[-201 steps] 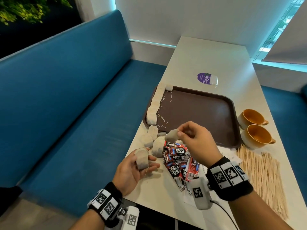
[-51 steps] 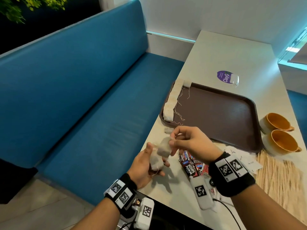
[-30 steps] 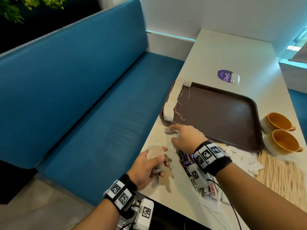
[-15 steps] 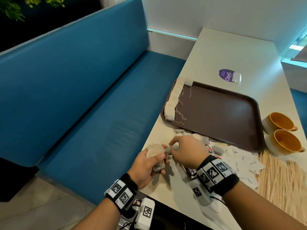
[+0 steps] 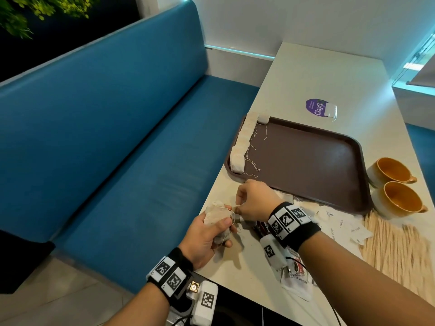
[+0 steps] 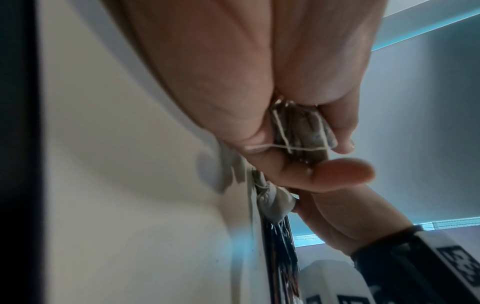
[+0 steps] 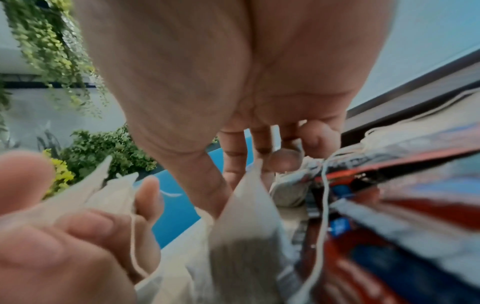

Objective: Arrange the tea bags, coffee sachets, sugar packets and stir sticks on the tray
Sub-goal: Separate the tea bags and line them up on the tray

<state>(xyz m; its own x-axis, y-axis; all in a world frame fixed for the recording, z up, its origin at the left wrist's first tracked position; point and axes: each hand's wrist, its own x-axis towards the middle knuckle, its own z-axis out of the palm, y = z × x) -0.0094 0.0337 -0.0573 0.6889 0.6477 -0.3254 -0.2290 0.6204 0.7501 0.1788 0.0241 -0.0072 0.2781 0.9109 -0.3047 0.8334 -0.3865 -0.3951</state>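
On the worktop (image 5: 306,74) I see two orange cups (image 5: 392,170) just right of the brown tray (image 5: 306,161), a purple-labelled packet (image 5: 321,109) beyond its far rim, and a blue bench seat (image 5: 117,137) along the left edge. A row of tea bags (image 5: 242,142) lines the tray's left rim, their strings trailing inward. Stir sticks (image 5: 395,243) fan out near the right corner, with white sugar packets (image 5: 348,224) beside them. My right forearm covers most of the coffee sachets (image 5: 263,228).

My left hand (image 5: 207,234) is curled around a bunch of tea bags (image 5: 216,212) off the worktop's left edge. My right hand (image 5: 254,201) pinches a tea bag (image 7: 249,205) close to that bunch.

The left wrist view shows what the head view misses: string crossed over the clutched bags (image 6: 301,133). The right wrist view shows the red and blue sachets (image 7: 402,195) plainly, with loose string lying over them.
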